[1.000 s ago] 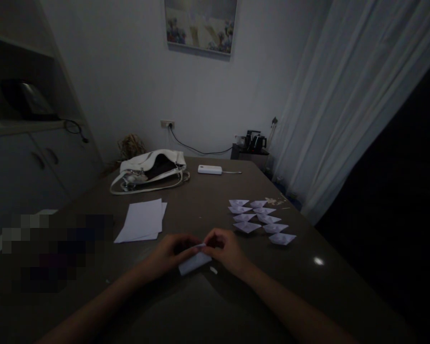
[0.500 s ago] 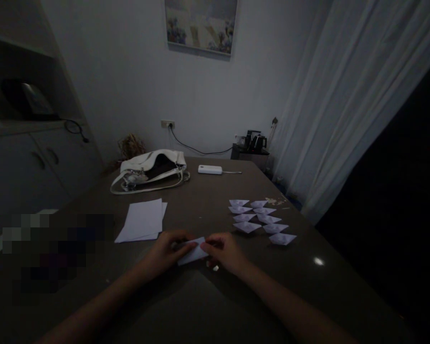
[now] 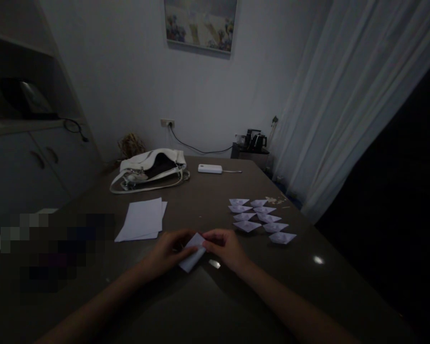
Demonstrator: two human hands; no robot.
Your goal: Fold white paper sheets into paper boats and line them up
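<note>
A small folded sheet of white paper (image 3: 193, 258) is held between my two hands, just above the near part of the dark table. My left hand (image 3: 170, 251) pinches it from the left, thumb on top and fingers mostly behind. At its upper right edge, my right hand (image 3: 225, 248) grips the paper between thumb and index finger. Several folded paper boats (image 3: 247, 226) stand in two columns to the right of my hands. A stack of white paper sheets (image 3: 143, 217) lies to the left, beyond my left hand.
A white handbag (image 3: 154, 167) sits at the table's far left. Near the far edge lies a white power bank (image 3: 209, 168) with a short cable. Light reflects off the table (image 3: 344, 286). A sheer curtain (image 3: 308, 105) hangs at the right; kettles (image 3: 258, 142) stand behind.
The folded paper has turned in my hands and tilted more upright, its lower corner now pointing down. My right fingers have shifted slightly up along its edge.
</note>
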